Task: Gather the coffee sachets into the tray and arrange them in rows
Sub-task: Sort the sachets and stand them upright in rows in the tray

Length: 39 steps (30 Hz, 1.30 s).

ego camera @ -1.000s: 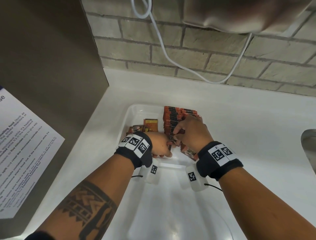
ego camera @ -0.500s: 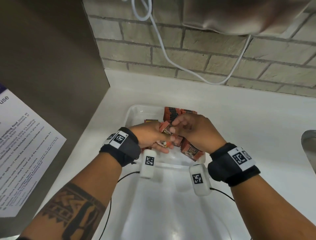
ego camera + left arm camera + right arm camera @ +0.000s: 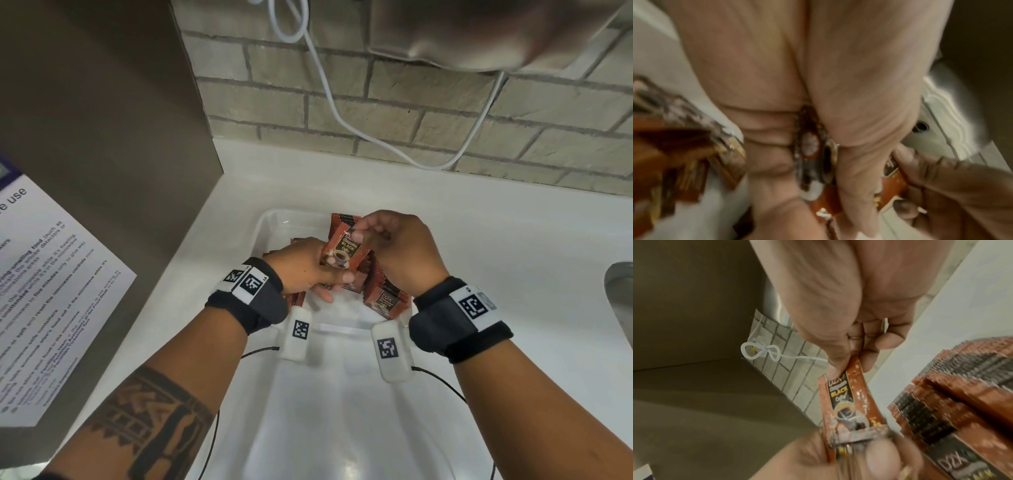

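Both hands hold one brown coffee sachet (image 3: 344, 251) lifted above the white tray (image 3: 270, 222). My right hand (image 3: 394, 246) pinches the sachet's (image 3: 846, 395) top edge between thumb and fingers. My left hand (image 3: 308, 267) grips its lower end, seen blurred (image 3: 818, 162) in the left wrist view. A row of upright sachets (image 3: 941, 394) stands along the tray's right side, mostly hidden behind my right hand in the head view. Loose sachets (image 3: 385, 301) lie at the tray's near right, and more sachets (image 3: 296, 298) show under my left hand.
The tray sits on a white counter (image 3: 496, 257) against a brick wall (image 3: 445, 96). A tall brown cabinet side (image 3: 102, 120) with a printed notice (image 3: 44, 291) stands close on the left. A white cable (image 3: 329, 99) hangs on the wall. A sink edge (image 3: 620, 287) shows at right.
Both hands rose from the sachets in the tray. A single sachet now sits lifted between them, its printed face turned toward me.
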{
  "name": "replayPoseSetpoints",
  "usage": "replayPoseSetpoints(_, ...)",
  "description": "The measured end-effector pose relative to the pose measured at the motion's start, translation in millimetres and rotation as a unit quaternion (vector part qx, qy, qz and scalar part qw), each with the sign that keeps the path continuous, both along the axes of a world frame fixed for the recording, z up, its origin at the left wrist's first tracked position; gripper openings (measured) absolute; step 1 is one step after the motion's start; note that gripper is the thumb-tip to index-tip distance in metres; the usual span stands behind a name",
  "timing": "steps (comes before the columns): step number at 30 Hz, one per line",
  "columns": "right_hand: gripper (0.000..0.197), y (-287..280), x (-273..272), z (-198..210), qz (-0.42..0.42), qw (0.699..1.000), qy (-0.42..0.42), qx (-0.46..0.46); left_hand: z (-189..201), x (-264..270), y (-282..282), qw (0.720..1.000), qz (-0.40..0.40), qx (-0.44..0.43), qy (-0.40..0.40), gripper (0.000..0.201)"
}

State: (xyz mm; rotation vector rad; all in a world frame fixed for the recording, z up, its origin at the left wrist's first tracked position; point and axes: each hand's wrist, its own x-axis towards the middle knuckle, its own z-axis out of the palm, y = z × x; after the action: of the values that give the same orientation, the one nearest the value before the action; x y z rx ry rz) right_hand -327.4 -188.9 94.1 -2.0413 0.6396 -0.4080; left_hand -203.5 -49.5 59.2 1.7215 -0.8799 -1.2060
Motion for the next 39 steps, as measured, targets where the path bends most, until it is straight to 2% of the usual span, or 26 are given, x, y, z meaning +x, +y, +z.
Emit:
replayPoseSetpoints(2, 0.007, -4, 0, 4, 0.001, 0.999, 0.013, -0.038, 2, 7, 6, 0.988, -0.041, 0.078, -0.127, 0.031)
replayPoseSetpoints(5, 0.013, -4, -4, 3, 0.023, 0.994, 0.068, -0.085, 15, 13, 13, 0.916, -0.126, 0.188, -0.331, 0.025)
replayPoseSetpoints(6, 0.015, -3, -5, 0, 0.029, 0.992, 0.084, -0.087, 19, 14, 14, 0.897, -0.140, 0.201, -0.367, 0.027)
replayPoseSetpoints(8, 0.018, 1, -7, -6, 0.043, 0.989, 0.112, -0.086, 23, 12, 12, 0.879, -0.160, 0.216, -0.394, 0.032)
replayPoseSetpoints(11, 0.021, 2, -3, -22, 0.045, 0.977, 0.162, -0.130, 20, 3, 4, 0.886, -0.199, 0.230, -0.349, 0.042)
replayPoseSetpoints(14, 0.015, 1, 3, -35, 0.021, 0.968, 0.193, -0.159, 15, -7, -7, 0.901, -0.227, 0.232, -0.289, 0.037)
replayPoseSetpoints(21, 0.017, 2, 8, -44, 0.030, 0.963, 0.219, -0.152, -6, -14, -24, 0.887, -0.247, 0.252, -0.297, 0.044)
replayPoseSetpoints(27, 0.021, 1, 10, -49, 0.041, 0.957, 0.221, -0.183, -21, -12, -27, 0.893, -0.235, 0.256, -0.285, 0.044)
replayPoseSetpoints(33, 0.012, -4, 8, -52, 0.050, 0.961, 0.227, -0.151, -26, -10, -27, 0.901, -0.225, 0.257, -0.267, 0.038)
replayPoseSetpoints(35, 0.010, -4, 7, -51, 0.052, 0.958, 0.229, -0.167, -26, -10, -27, 0.901, -0.224, 0.258, -0.269, 0.039)
replayPoseSetpoints(39, 0.017, -6, 5, -49, 0.046, 0.959, 0.220, -0.170, -24, -12, -26, 0.903, -0.220, 0.258, -0.262, 0.045)
